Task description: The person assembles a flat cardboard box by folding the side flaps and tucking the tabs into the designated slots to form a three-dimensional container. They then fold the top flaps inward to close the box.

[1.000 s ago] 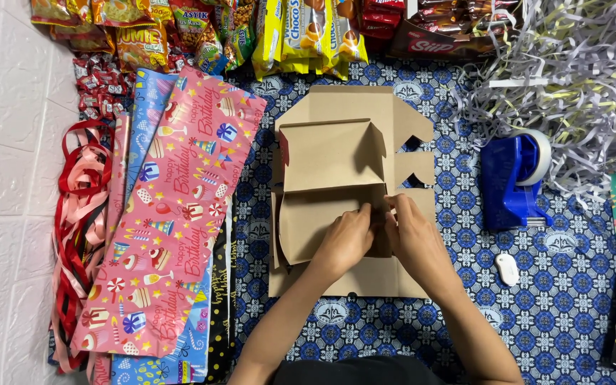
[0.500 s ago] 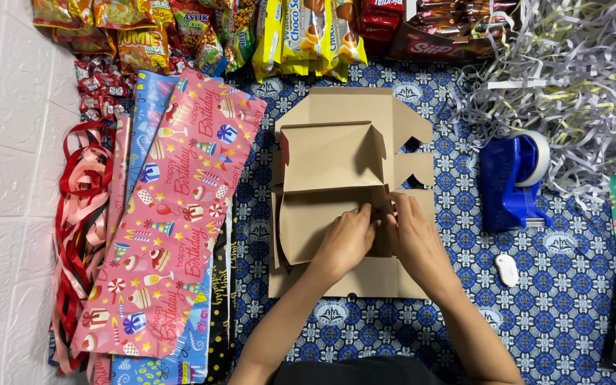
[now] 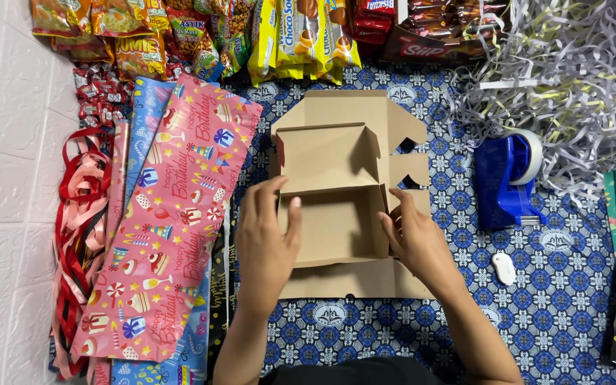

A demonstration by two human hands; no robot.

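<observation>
I see the box (image 3: 336, 192), a brown cardboard one half folded, lying mid-cloth (image 3: 465, 249) between the wrapping paper (image 3: 172, 214) on the left and the tape dispenser (image 3: 507, 178) on the right. My left hand (image 3: 265, 246) presses open-palmed on the box's left wall; my right hand (image 3: 411, 235) cups the right wall, fingers loosely spread. I'd judge it best to squeeze both walls upright evenly, keeping creases square.
</observation>
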